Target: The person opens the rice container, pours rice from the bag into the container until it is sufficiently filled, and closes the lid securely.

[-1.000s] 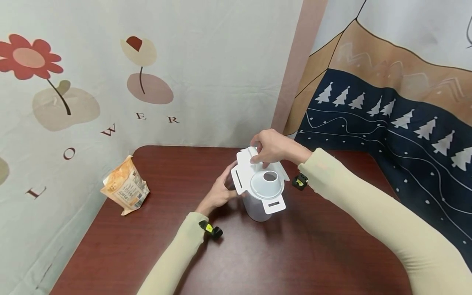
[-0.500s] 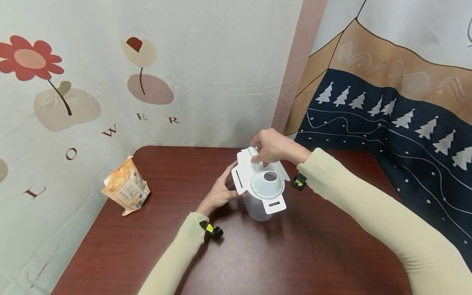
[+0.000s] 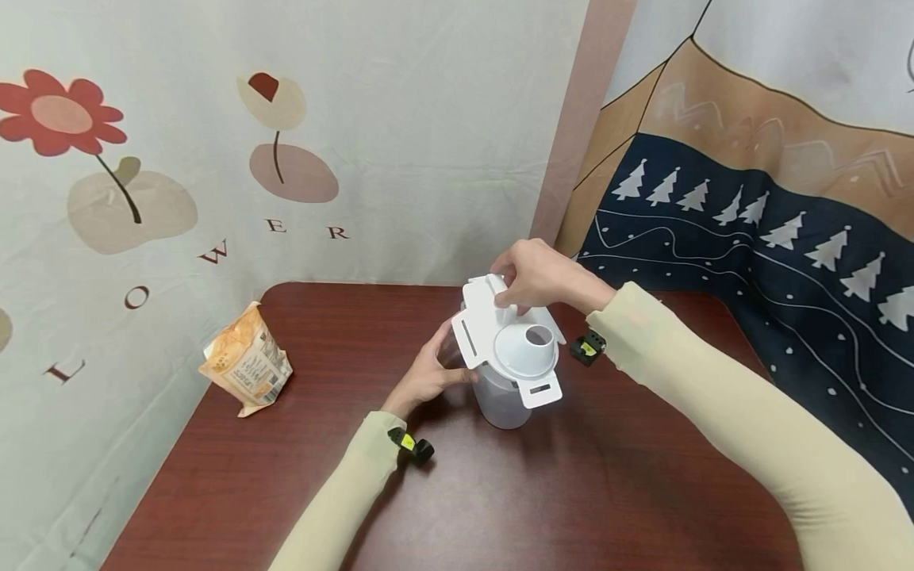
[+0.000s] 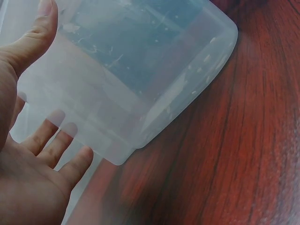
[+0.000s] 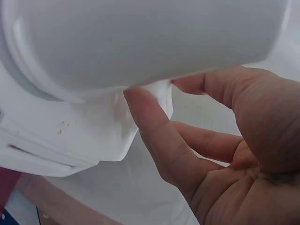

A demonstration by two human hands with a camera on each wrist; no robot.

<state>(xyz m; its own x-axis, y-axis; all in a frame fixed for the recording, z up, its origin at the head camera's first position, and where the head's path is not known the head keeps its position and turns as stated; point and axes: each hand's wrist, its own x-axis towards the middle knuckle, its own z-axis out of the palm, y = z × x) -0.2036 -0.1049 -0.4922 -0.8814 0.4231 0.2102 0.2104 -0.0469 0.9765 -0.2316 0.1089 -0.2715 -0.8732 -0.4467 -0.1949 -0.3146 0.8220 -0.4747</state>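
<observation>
Left sleeve (image 3: pixel 339 496): we saw pale yellow-green cloth reach in from the bottom edge, a black and yellow wrist device (image 3: pixel 412 446) at its cuff
Left hand (image 3: pixel 428 373): we found it gripping the container's left side, thumb on the near face, fingers spaced apart, some tips showing hazily through the wall in the left wrist view
Translucent container (image 3: pixel 503 403): it stood roughly upright on the table, base down, long axis near vertical, just right of the left palm and below the right hand
Spout (image 3: pixel 524 355): this round neck rose from the near part of the lid, its open mouth facing up, nearer to us than the right-hand grip
White lid (image 3: pixel 485 317): we saw it over the container's top, slotted flaps jutting outward; we could not tell whether it sat fully down
Right hand (image 3: pixel 537 274): it came over the lid's far part, thumb and fingers pinching a raised piece there
Snack bag (image 3: pixel 246 361): orange and cream, well left of both hands; its print was too small for us to read
Table (image 3: pixel 621 476): dark red-brown wood grain ran beneath everything
Backdrop (image 3: pixel 428 119): we read the letters L, O, W, E, R below printed flowers
</observation>
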